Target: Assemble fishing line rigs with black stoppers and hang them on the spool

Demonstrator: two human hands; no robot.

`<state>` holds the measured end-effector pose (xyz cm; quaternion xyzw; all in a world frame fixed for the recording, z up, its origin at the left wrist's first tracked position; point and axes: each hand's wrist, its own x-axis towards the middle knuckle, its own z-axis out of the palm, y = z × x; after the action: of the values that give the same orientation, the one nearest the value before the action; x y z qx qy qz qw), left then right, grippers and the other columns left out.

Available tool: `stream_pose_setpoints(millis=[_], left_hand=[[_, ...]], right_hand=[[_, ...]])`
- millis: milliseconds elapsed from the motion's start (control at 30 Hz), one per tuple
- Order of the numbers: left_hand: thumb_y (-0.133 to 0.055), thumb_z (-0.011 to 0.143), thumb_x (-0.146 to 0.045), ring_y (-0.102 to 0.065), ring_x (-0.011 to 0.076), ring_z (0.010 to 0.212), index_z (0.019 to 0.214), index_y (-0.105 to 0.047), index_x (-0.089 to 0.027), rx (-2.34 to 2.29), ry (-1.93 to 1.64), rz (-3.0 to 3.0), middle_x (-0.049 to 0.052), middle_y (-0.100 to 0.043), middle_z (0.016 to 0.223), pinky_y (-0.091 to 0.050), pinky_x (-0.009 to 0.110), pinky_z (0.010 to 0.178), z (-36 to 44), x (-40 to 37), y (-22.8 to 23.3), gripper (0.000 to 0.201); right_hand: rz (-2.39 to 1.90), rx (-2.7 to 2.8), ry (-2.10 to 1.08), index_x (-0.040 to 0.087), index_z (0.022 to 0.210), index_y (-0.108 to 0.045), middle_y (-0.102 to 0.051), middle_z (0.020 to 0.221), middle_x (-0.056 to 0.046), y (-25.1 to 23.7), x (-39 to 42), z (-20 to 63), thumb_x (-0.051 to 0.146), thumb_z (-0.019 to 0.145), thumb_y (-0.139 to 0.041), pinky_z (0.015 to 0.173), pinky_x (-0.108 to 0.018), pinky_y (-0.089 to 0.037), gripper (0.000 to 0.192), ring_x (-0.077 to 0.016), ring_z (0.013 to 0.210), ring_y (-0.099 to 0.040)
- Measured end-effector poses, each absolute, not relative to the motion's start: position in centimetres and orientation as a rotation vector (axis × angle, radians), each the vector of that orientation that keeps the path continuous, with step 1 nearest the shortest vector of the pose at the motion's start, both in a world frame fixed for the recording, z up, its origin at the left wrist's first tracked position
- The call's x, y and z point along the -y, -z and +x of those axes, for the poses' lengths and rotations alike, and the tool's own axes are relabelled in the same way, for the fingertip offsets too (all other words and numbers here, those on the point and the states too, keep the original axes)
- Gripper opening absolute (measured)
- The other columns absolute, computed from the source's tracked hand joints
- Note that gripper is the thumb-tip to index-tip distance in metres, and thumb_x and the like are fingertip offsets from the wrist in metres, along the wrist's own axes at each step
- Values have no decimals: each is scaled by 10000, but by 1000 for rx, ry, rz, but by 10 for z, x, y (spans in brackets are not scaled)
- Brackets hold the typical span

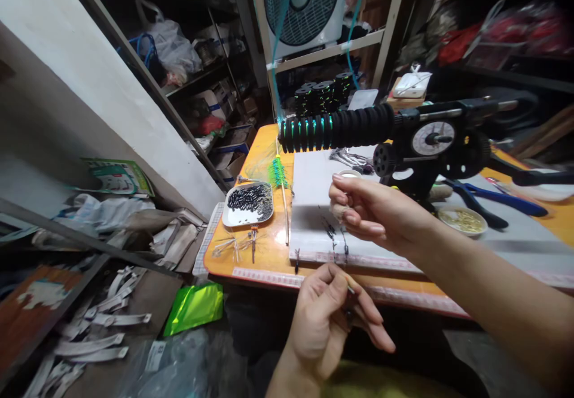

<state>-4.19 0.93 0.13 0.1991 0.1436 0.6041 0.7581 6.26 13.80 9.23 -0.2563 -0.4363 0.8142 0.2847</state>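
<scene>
Over the table's front edge, my left hand (320,311) is closed with thumb and index finger pinched together. A tiny dark bit shows near its fingers, too small to name. My right hand (361,210) is raised above the pale mat (309,195), its fingertips pressed together. Whatever it pinches, perhaps a thin line, I cannot make out. Below and left of it, small dark pieces on thin line (329,229) lie on the mat. Behind the right hand stands a black winding device (433,138) with a dial and a ridged roller (336,129) carrying shiny green-blue line.
A white dish (234,214) of small black cylinders stands at the left, beside a thin rod (286,216) wound with green line. Blue-handled pliers (506,198) and a dish of gold bits (464,221) lie right. Measuring tape (269,276) edges the table. A fan (301,3) stands behind.
</scene>
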Motion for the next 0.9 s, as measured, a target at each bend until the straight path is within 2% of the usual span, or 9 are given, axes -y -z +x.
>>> stream_pose_setpoints(millis=[167,233,300,367,400,533,633,767,900], left_hand=[[-653,963,-348,-729,167,471,853,-656,-104,-342,-1354,423,39,-761,640,-550,171,417,-43,-5,4,268],[-622,983,-335,-726,165,466,924,-655,-107,-370,-1356,424,38,-763,641,-554,173,421,-44,-2,8,237],[-590,1000,-331,-729,165,471,962,-636,-110,-395,-1353,431,44,-769,655,-562,178,434,-46,2,11,229],[-542,1023,-347,-733,165,482,982,-613,-111,-416,-1354,442,56,-778,681,-569,182,448,-46,7,13,249],[-516,1034,-358,-736,166,487,989,-600,-114,-421,-1355,450,62,-780,691,-572,185,453,-46,10,14,262],[-448,1054,-378,-724,165,471,946,-537,-146,-438,-1363,468,59,-773,676,-562,191,430,-45,18,15,271],[-396,1067,-361,-671,143,390,910,-497,-167,-442,-1337,474,45,-759,644,-529,181,383,-45,20,12,270],[-396,1060,-345,-642,128,360,908,-485,-169,-438,-1318,495,45,-754,673,-513,177,367,-44,19,12,249],[-408,1045,-404,-619,130,343,911,-467,-185,-472,-1295,538,40,-746,677,-491,187,354,-42,17,15,263]], right_hand=[[-689,1392,-2126,145,843,-660,-504,478,52,-86,-129,73,474,897,-686,338,-134,-147,335,-13,338,-262],[-709,1682,-2073,137,898,-693,-526,528,48,-83,-121,80,466,883,-721,380,-130,-249,330,-27,408,-355],[-725,1947,-1963,138,892,-704,-611,654,13,-78,-112,87,451,864,-751,487,-138,-385,318,-56,551,-495],[-779,2027,-1877,141,878,-695,-669,766,-20,-71,-104,92,460,863,-749,566,-159,-446,324,-87,664,-561],[-815,2015,-1870,147,891,-686,-670,764,-22,-68,-101,93,484,871,-731,560,-168,-456,340,-95,661,-566],[-892,1843,-1975,165,894,-625,-596,616,12,-56,-92,91,600,865,-684,427,-177,-444,440,-97,521,-527],[-845,1759,-2017,166,858,-590,-601,604,12,-53,-88,88,617,846,-700,409,-161,-444,464,-83,495,-527],[-800,1730,-2043,166,853,-569,-628,613,6,-52,-87,87,583,881,-685,377,-141,-379,433,-57,432,-511],[-815,1736,-2043,178,856,-547,-620,609,16,-52,-87,91,624,885,-653,363,-152,-344,459,-57,399,-489]])
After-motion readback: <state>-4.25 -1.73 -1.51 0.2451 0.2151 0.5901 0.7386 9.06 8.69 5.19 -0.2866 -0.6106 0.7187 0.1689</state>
